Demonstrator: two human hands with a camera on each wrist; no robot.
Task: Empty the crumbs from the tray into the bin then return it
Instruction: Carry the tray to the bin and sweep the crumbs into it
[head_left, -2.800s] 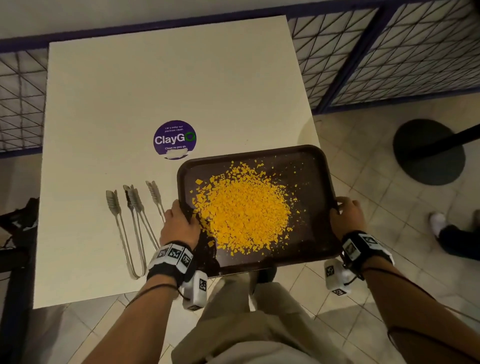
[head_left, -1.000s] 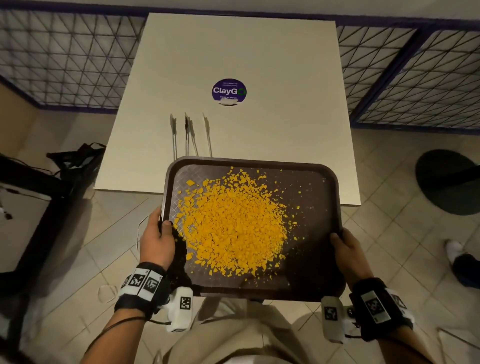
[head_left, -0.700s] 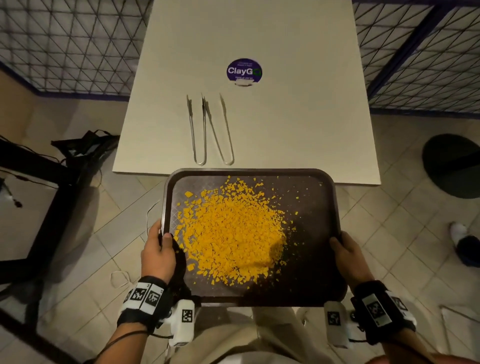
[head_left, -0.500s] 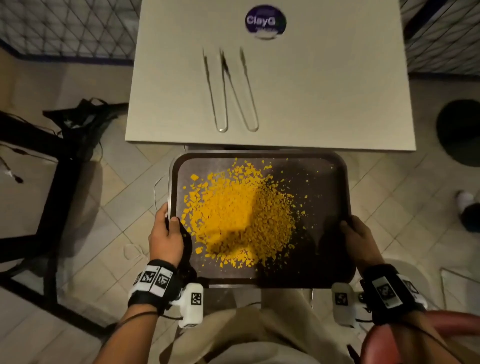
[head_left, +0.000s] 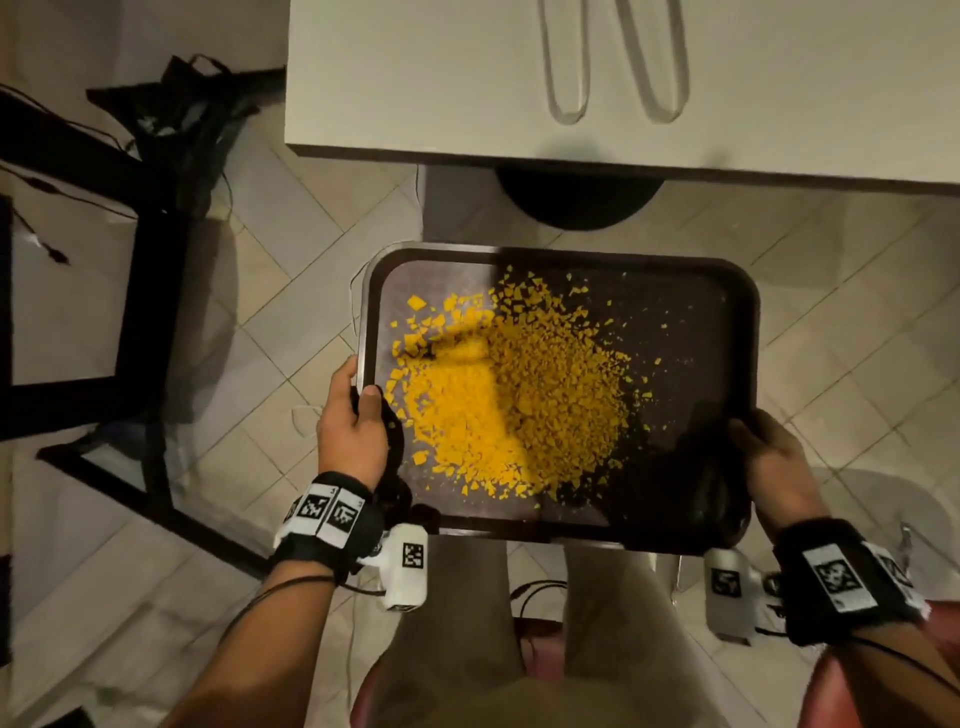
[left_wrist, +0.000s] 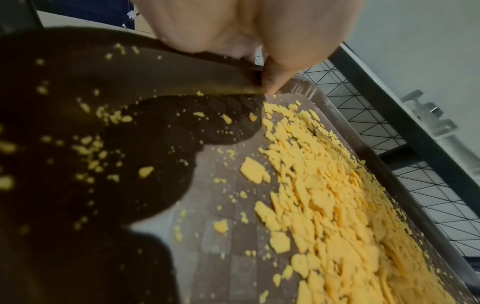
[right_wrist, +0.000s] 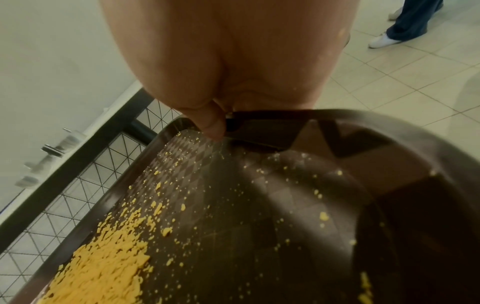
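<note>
A dark brown tray (head_left: 701, 332) hangs level over the tiled floor, in front of my legs and clear of the table. A heap of yellow crumbs (head_left: 514, 395) covers its middle and left part. My left hand (head_left: 353, 415) grips the left rim, thumb on top. My right hand (head_left: 769, 452) grips the right rim near the front corner. In the left wrist view the thumb (left_wrist: 275, 80) presses the tray's edge (left_wrist: 337, 115) beside the crumbs (left_wrist: 324, 195). The right wrist view shows my thumb (right_wrist: 210, 121) over the tray rim (right_wrist: 272, 115). No bin is in view.
The white table (head_left: 415, 78) stands ahead with two metal tongs (head_left: 613, 67) near its front edge, its black round base (head_left: 576, 202) below. A black frame (head_left: 140, 260) and a dark bag (head_left: 176, 114) are at the left. Another person's leg and white shoe (right_wrist: 384, 41) stand to the right.
I have lifted the tray off the table and drawn it back over the floor. The table has slid up and away in the view. Both hands keep their grip.
</note>
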